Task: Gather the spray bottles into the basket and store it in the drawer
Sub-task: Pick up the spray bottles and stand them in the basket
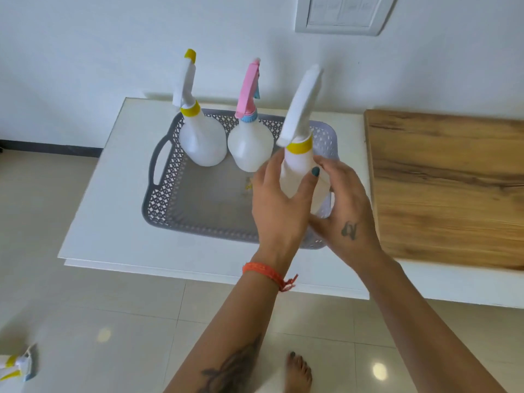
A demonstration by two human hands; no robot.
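A grey perforated basket point(167, 177) sits on a white table point(113, 199). Two white spray bottles stand in its far part: one with a yellow collar and nozzle point(202, 143), one with a pink trigger head point(249, 148). A third white spray bottle with a yellow collar point(297, 165) is upright over the basket's right side. My left hand point(279, 208), with an orange wristband, grips its body, thumb across the front. From the right side, my right hand point(347, 211) curls its fingers round the same bottle. The bottle's base is hidden behind my hands.
A wooden board point(448, 180) covers the table's right part, close to the basket. Another spray bottle with yellow parts point(12, 367) lies on the tiled floor at bottom left. A bare foot point(299, 373) stands below the table's edge. A wall panel point(343, 15) is above.
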